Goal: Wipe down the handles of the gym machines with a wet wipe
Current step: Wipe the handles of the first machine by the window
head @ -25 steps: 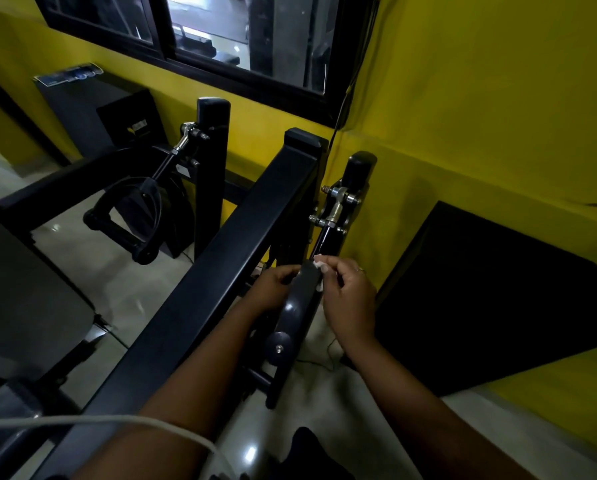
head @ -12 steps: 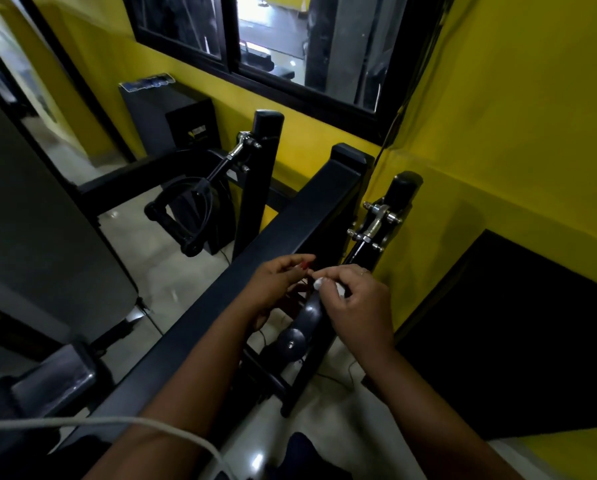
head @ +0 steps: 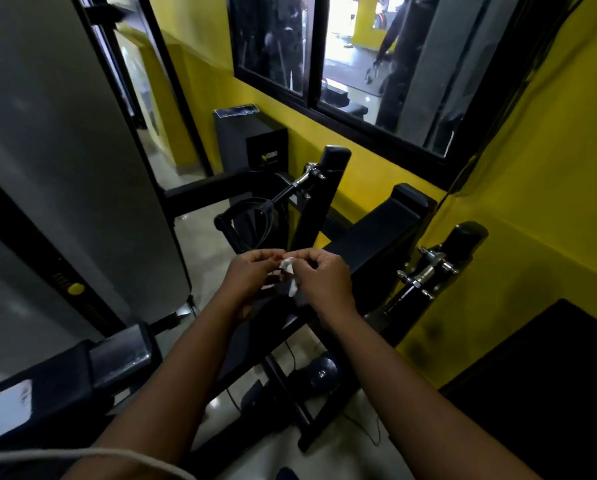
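Both left hand [head: 252, 277] and right hand [head: 325, 284] pinch the wet wipe [head: 287, 268], likely folding it; next, the eleven-o'clock stirrup handle [head: 225, 226].

White wipe [head: 287, 270] against a black machine frame [head: 376, 244]. Bright yellow wall [head: 550, 168] — smudged dark low down. Grey panel [head: 65, 150], silver bolts [head: 425, 271], pale glossy floor [head: 200, 244].

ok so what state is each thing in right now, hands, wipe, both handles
wet wipe: crumpled small, held up between both hands, off the machine
left hand: fingers curled, pinching the wet wipe
right hand: fingers curled, pinching the wet wipe
near handle: low below the hands, untouched
far handle: hanging from its clip, untouched
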The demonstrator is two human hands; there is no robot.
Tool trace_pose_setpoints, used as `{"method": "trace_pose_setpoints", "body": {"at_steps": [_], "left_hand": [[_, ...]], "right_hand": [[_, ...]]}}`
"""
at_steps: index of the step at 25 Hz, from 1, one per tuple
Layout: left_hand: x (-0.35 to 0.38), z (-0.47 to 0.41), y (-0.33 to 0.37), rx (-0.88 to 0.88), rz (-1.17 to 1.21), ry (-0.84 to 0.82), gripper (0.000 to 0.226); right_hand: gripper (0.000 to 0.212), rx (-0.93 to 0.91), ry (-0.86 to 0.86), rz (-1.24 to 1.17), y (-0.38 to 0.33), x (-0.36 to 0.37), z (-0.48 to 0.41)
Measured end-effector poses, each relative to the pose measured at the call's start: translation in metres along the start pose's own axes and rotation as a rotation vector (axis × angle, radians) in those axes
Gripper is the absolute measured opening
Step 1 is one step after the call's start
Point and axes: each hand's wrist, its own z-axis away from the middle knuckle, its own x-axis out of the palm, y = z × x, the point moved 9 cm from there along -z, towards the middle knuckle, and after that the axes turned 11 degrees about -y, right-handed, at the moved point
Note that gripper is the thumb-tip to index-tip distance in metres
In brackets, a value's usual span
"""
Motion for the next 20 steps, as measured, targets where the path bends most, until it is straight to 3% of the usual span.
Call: {"method": "trace_pose_setpoints", "body": {"at_steps": [5, 10, 16, 20], "left_hand": [[-0.082, -0.033, 0.027, -0.018, -0.151, 0.147, 0.019], [-0.14, -0.081, 0.022, -0.114, -0.246, 0.16, 0.017], [-0.156, -0.126, -0.008, -0.225, -0.194, 0.145, 0.012], [-0.148, -0.138, -0.031, -0.293, 0.012, 0.134, 0.017]], "right_hand": [[0.017, 0.02, -0.03, -0.005, -0.01, 0.036, -0.052], [0.015, -0.035, -0.029, 0.071, -0.018, 0.077, -0.107], [0.025, -0.247, -0.037, 0.477, -0.019, 0.127, -0.153], [0.026, -0.311, -0.333, 0.866, 0.01, 0.178, -0.164]]}}
